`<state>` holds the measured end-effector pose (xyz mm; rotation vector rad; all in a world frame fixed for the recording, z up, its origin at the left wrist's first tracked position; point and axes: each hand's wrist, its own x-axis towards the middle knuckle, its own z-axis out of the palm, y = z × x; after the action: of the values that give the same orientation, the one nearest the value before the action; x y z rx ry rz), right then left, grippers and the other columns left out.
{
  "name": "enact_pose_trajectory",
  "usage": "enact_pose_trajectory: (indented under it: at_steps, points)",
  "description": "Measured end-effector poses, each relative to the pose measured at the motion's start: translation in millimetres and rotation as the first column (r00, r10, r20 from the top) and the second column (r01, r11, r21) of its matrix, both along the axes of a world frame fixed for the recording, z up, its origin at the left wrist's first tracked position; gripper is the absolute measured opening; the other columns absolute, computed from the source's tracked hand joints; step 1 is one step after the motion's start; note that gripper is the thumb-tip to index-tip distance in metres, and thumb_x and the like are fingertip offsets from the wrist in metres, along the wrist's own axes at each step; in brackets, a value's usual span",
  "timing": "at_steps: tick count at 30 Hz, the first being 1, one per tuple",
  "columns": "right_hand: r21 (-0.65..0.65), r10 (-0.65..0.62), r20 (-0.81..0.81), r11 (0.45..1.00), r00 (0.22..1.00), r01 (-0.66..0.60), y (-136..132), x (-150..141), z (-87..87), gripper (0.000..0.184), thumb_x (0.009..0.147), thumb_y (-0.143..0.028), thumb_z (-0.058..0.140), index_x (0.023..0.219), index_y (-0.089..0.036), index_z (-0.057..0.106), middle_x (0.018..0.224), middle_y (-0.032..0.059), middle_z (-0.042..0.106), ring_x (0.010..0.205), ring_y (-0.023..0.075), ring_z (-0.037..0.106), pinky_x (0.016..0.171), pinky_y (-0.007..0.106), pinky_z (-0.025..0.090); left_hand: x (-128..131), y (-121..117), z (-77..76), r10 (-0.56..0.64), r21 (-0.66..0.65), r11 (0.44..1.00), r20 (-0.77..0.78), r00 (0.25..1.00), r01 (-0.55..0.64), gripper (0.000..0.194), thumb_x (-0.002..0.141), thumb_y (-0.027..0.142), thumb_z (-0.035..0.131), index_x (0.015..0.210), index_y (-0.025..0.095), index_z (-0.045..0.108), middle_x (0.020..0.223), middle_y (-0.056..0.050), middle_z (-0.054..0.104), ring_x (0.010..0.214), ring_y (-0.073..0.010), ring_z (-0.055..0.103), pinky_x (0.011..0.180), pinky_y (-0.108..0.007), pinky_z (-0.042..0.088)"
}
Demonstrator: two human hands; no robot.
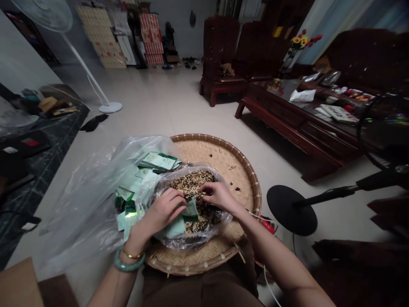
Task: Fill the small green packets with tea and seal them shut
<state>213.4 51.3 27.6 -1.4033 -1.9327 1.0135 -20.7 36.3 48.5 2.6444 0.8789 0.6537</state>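
Note:
My left hand (168, 207) is closed at the edge of a small green packet (191, 210), its fingertips curled against it. Just to the right, my right hand (219, 196) has thumb and fingers drawn together over a loose mix of pale and dark grains or dried bits (191, 181); anything in that pinch is too small to make out. The mix fills a clear plastic bag (220, 172), opened out on a round woven bamboo tray (247, 170). More pale green packets (159, 161) lie in a larger clear bag (92, 204) on the left.
The tray rests over my lap. Right of it stands a black round base (292, 209) with a pole, near a white cable and a red object (266, 224). A dark wooden table (287, 121) and chairs are beyond. A white fan (110, 106) stands back left.

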Motion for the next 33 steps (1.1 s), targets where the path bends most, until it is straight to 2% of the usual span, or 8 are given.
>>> enact_pose_trajectory:
  at_steps: [5,10,16,19,23,27,30,33]
  points:
    - [-0.01,-0.009,-0.185,1.0,0.983,0.007,-4.6,-7.4,32.2,0.016,0.07,-0.013,0.067,0.086,-0.017,0.068,0.08,-0.0001,0.07,0.073,0.0135,0.063,0.067,0.025,0.048,8.9,0.1,1.7,-0.035,0.08,0.996,-0.017,0.999,0.036,0.009,0.09,0.02,0.053,0.088,0.018,0.062,0.094,-0.007,0.062,0.097,-0.0217,0.052,0.079,-0.038,0.05]
    - [0.015,0.158,-0.215,0.987,0.964,-0.159,-17.1,-24.2,50.1,0.026,0.08,-0.02,0.063,0.106,-0.018,0.063,0.099,0.0037,0.071,0.087,0.0151,0.065,0.078,0.028,0.051,8.9,-0.4,-1.4,-0.025,0.138,0.99,0.034,0.999,0.02,0.008,0.087,0.018,0.056,0.085,0.017,0.063,0.096,-0.009,0.06,0.099,-0.0234,0.05,0.078,-0.039,0.052]
    - [0.05,0.225,-0.018,0.973,0.974,-0.224,-25.5,-19.1,55.4,0.029,0.094,-0.015,0.041,0.118,-0.02,0.057,0.102,0.0056,0.069,0.092,0.016,0.064,0.083,0.032,0.049,6.5,-3.4,-1.2,-0.01,0.133,0.991,0.09,0.996,-0.002,0.004,0.085,0.017,0.06,0.083,0.017,0.063,0.095,-0.008,0.059,0.099,-0.0233,0.05,0.082,-0.04,0.051]
    - [0.096,0.304,0.175,0.941,0.936,-0.324,-30.5,-18.1,60.5,0.027,0.094,-0.016,0.042,0.116,-0.019,0.058,0.098,0.0076,0.067,0.093,0.0194,0.059,0.082,0.034,0.047,7.9,-3.9,-1.8,-0.024,0.161,0.987,0.123,0.992,0.004,0.005,0.084,0.014,0.059,0.083,0.017,0.062,0.092,-0.008,0.061,0.098,-0.023,0.05,0.081,-0.039,0.051]
    - [0.179,0.292,0.357,0.911,0.887,-0.371,-33.1,-19.0,64.0,0.027,0.094,-0.024,0.047,0.119,-0.017,0.055,0.098,0.011,0.064,0.097,0.0232,0.052,0.081,0.036,0.043,11.6,-5.2,-4.4,0.009,0.278,0.958,0.208,0.978,-0.068,0.007,0.083,0.013,0.061,0.086,0.018,0.063,0.096,-0.009,0.061,0.1,-0.024,0.05,0.083,-0.041,0.051]
    - [0.219,0.291,0.313,0.904,0.904,-0.367,-27.7,-14.5,57.0,0.029,0.089,-0.015,0.054,0.117,-0.02,0.056,0.1,0.0072,0.066,0.093,0.0202,0.054,0.079,0.032,0.042,14.5,-8.3,-6.9,0.045,0.345,0.929,0.252,0.967,-0.133,0.008,0.083,0.015,0.062,0.088,0.02,0.064,0.103,-0.009,0.06,0.101,-0.0245,0.051,0.084,-0.043,0.052]
    - [0.227,0.282,0.204,0.918,0.938,-0.325,-23.9,-8.6,50.7,0.023,0.084,-0.007,0.057,0.101,-0.021,0.063,0.093,0.0027,0.068,0.087,0.017,0.058,0.077,0.029,0.043,14.4,-10.0,-8.9,0.046,0.308,0.945,0.22,0.975,-0.114,0.006,0.083,0.017,0.062,0.088,0.019,0.064,0.1,-0.01,0.062,0.1,-0.0238,0.053,0.082,-0.041,0.053]
    - [0.243,0.311,0.114,0.912,0.943,-0.331,-23.8,-4.5,49.1,0.016,0.084,-0.01,0.059,0.093,-0.02,0.066,0.088,0.0023,0.069,0.082,0.0154,0.06,0.075,0.028,0.045,13.3,-9.5,-11.3,0.019,0.273,0.959,0.199,0.98,-0.074,0.006,0.083,0.016,0.062,0.089,0.018,0.064,0.1,-0.01,0.062,0.098,-0.023,0.055,0.081,-0.04,0.053]
